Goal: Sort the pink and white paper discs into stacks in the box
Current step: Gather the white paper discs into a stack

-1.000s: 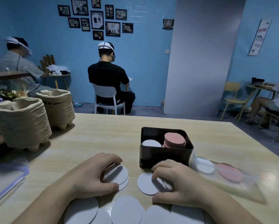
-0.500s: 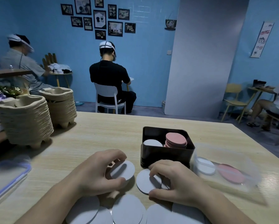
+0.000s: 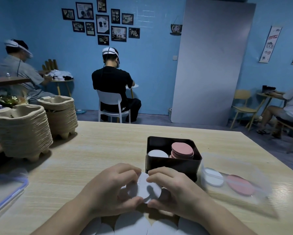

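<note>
A black square box [image 3: 173,162] stands on the wooden table just beyond my hands. Inside it a pink disc stack [image 3: 182,150] rises at the right and a lower white disc stack [image 3: 157,153] sits at the left. My left hand [image 3: 111,189] and my right hand [image 3: 173,190] meet in front of the box, both pinching a small bunch of white discs [image 3: 146,188] by the edges, thumbs below and fingers on top. More loose white discs [image 3: 130,224] lie on the table under my wrists.
A clear plastic bag [image 3: 234,182] with a white and a pink disc lies right of the box. Two piles of pulp trays [image 3: 23,131] stand at the table's left. A clear lid with a blue rim [image 3: 4,192] rests at the left edge. Other people sit at tables behind.
My hands have come together from left and right, each bringing its white discs off the table. The discs now overlap in one bunch held between both hands.
</note>
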`<state>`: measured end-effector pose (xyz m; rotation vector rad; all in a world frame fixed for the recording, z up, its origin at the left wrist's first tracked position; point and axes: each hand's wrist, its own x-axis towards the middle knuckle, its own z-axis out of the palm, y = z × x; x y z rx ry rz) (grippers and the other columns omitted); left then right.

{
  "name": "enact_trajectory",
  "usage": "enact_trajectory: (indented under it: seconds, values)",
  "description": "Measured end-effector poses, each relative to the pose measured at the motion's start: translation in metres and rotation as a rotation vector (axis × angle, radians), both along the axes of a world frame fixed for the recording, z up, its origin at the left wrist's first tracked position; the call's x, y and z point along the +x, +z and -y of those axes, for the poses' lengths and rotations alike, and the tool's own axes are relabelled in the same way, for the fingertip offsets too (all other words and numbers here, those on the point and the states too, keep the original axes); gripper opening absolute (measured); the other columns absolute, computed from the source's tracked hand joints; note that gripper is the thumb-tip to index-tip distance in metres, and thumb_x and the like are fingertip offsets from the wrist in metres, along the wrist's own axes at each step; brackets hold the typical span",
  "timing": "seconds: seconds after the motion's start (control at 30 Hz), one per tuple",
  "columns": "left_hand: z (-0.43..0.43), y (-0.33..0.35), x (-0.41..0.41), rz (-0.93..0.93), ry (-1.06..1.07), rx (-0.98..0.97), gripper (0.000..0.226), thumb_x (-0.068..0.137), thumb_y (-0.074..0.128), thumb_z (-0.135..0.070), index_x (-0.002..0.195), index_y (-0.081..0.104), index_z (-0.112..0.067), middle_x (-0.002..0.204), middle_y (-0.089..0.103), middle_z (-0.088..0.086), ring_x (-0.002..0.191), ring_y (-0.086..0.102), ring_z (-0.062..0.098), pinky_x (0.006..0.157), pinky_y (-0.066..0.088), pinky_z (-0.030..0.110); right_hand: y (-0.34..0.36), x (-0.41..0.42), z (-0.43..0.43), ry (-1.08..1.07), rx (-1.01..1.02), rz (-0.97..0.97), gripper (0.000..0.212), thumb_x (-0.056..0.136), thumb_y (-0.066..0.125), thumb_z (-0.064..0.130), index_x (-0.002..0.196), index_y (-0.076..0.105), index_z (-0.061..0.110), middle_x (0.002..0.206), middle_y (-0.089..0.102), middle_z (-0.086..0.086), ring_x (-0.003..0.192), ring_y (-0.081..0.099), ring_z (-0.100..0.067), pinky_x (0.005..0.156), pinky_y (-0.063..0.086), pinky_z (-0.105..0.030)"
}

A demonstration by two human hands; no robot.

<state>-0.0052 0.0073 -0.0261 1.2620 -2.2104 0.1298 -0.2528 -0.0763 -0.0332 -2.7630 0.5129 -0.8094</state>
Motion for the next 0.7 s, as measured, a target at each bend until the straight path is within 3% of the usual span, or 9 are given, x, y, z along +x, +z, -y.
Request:
enact_trajectory:
  seconds: [0.2,0.3,0.37,0.43,0.53,0.7]
  values:
    - [0.004,-0.004,-0.011,0.028,-0.025,-0.073,0.037,0.081,0.076,-0.054,0.093,0.062,-0.021,0.123,0.068,-0.008,0.106,0.065,0.010,0.075,0.059,0.026,0.001,0.000,0.000,0.016,-0.004,-0.017,0.030,0.097,0.065,0.053,0.101,0.065,0.022,0.136,0.057,0.002,0.125,0.053,-0.006,0.098,0.044,-0.017]
    - [0.005,-0.007,-0.007,-0.023,-0.034,-0.026,0.039,0.083,0.075,-0.056,0.104,0.064,-0.025,0.133,0.065,-0.010,0.118,0.062,0.005,0.088,0.056,0.022,0.002,-0.003,-0.002,-0.006,0.010,0.020,0.032,0.099,0.061,0.055,0.096,0.064,0.023,0.139,0.058,0.002,0.122,0.051,0.004,0.094,0.036,-0.006]
    - [0.006,-0.008,-0.001,-0.100,-0.031,0.039,0.046,0.082,0.075,-0.061,0.115,0.062,-0.030,0.141,0.059,-0.016,0.128,0.054,-0.004,0.098,0.050,0.019,0.002,-0.003,-0.002,-0.011,0.008,0.047,0.032,0.100,0.059,0.054,0.095,0.064,0.023,0.138,0.059,0.002,0.124,0.054,-0.003,0.093,0.038,-0.007]
    - [0.006,-0.008,0.004,-0.149,-0.026,0.085,0.050,0.082,0.075,-0.063,0.120,0.062,-0.033,0.140,0.059,-0.021,0.126,0.053,-0.009,0.099,0.049,0.021,0.002,-0.003,-0.001,-0.014,0.005,0.081,0.032,0.099,0.059,0.055,0.095,0.064,0.023,0.136,0.059,0.004,0.121,0.058,-0.010,0.093,0.043,-0.012]
    - [0.006,-0.008,0.005,-0.223,-0.059,0.104,0.043,0.082,0.082,-0.051,0.115,0.067,-0.028,0.118,0.069,-0.020,0.105,0.065,0.001,0.085,0.055,0.027,0.002,-0.004,-0.001,-0.015,0.027,0.135,0.031,0.098,0.060,0.054,0.096,0.065,0.023,0.135,0.061,0.006,0.120,0.058,-0.007,0.094,0.044,-0.013]
    - [0.007,-0.005,-0.001,-0.290,-0.105,0.093,0.028,0.076,0.090,-0.031,0.096,0.072,-0.023,0.114,0.071,-0.017,0.105,0.068,0.007,0.080,0.055,0.024,0.002,-0.003,-0.002,-0.015,0.050,0.191,0.029,0.097,0.064,0.050,0.094,0.066,0.022,0.132,0.062,0.005,0.124,0.056,-0.002,0.094,0.046,-0.015]
